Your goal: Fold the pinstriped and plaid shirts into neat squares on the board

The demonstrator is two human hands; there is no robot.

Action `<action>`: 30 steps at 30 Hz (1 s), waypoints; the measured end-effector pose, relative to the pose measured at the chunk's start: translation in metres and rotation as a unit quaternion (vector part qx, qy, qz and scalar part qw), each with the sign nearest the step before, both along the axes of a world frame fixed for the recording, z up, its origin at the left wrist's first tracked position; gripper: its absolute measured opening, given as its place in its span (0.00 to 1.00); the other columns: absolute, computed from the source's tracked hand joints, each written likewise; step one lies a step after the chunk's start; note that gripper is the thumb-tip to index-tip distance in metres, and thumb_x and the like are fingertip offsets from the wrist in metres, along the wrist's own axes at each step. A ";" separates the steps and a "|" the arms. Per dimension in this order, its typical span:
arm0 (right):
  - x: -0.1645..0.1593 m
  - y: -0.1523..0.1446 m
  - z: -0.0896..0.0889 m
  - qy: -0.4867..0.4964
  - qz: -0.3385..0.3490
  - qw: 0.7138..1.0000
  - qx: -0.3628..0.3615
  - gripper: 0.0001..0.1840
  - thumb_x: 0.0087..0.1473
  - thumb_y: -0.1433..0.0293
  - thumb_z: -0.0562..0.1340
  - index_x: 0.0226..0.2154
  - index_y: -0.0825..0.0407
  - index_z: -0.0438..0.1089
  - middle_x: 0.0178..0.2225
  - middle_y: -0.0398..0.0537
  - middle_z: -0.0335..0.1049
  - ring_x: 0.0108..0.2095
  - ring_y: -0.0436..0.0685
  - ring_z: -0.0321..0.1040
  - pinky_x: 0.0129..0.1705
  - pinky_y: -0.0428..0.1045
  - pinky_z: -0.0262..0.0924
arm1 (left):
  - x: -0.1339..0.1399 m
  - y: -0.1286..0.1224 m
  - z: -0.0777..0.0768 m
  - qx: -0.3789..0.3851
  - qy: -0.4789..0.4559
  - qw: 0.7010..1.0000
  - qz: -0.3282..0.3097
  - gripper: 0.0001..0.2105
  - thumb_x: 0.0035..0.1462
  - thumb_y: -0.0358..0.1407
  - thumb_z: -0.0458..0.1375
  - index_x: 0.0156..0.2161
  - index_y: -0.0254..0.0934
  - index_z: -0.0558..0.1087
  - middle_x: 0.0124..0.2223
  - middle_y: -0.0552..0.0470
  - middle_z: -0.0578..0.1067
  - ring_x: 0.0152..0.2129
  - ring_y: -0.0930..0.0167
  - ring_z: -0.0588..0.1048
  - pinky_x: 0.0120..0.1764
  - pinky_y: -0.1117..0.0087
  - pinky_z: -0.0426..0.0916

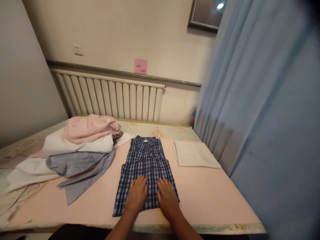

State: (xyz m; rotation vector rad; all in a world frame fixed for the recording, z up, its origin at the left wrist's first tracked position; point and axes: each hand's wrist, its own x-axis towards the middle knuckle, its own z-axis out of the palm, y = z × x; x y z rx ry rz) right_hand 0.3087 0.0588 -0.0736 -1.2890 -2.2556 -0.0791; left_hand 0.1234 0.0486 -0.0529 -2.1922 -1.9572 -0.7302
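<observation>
A blue plaid shirt (146, 163) lies folded in front of me, its collar toward the wall and its lower part turned up over the chest. My left hand (137, 193) rests flat on the near left half of the cloth, fingers stretched forward. On the near right half, my right hand (167, 196) lies palm down in the same way. Neither hand grips the fabric. The shirt's underside is hidden.
To the left is a loose heap of clothes with a pink garment (91, 128) over white ones and a grey-blue striped garment (82, 163). A folded cream striped cloth (196, 154) lies right, beside the blue curtain (240, 83). A radiator (112, 95) stands behind the bed.
</observation>
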 end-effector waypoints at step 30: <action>0.000 -0.001 0.004 0.006 0.001 1.000 -0.001 0.22 0.60 0.71 0.54 0.56 0.51 0.65 0.59 0.51 0.64 0.62 0.61 0.55 0.62 0.61 0.51 | 0.000 0.001 -0.002 -0.003 -0.004 1.000 0.000 0.18 0.62 0.31 0.46 0.53 0.36 0.71 0.56 0.45 0.73 0.56 0.64 0.68 0.57 0.56 0.60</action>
